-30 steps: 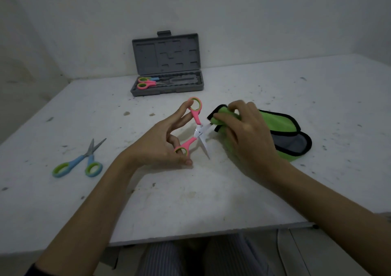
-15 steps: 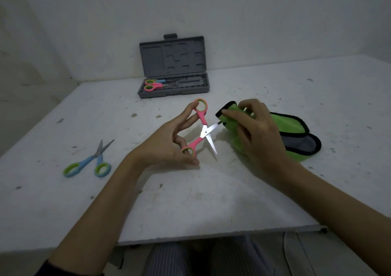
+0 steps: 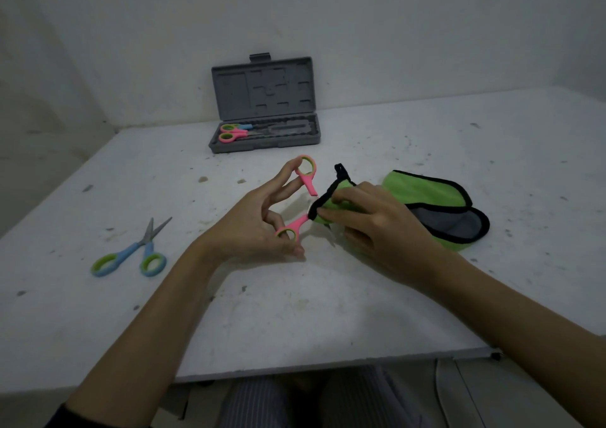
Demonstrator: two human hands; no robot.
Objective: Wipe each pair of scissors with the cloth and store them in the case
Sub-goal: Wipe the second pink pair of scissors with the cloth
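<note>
You are sitting at a white table (image 3: pixel 328 312), matte and speckled with dark flecks, filling most of the frame. At upper centre the grey case (image 3: pixel 262 99) is standing open, hard moulded plastic with ribbed slots, and two scissors are already lying in its left end. The green cloth (image 3: pixel 426 194), soft with black edging and a grey inner face, is lying right of centre.

Your left hand (image 3: pixel 252 230) is holding the pink scissors (image 3: pixel 303 198) at frame centre with the handles spread wide, fingers hooked through the two loops. Your right hand (image 3: pixel 377 227) is pinching a fold of the cloth around the blades, thumb and fingers pressed together on it; the blades are mostly hidden inside the fold, only a sliver showing below.

To do this well, I would judge you should be keeping the fold thick between your fingertips and the edges, drawing it from the pivot out toward the tips, never back against the edge. Keeping the handles spread lets you reach each blade's inner face.

The blue scissors (image 3: pixel 131 253) are lying closed at centre left, smooth plastic loops lined in green, steel blades pointing to the upper right, apparently waiting their turn.
</note>
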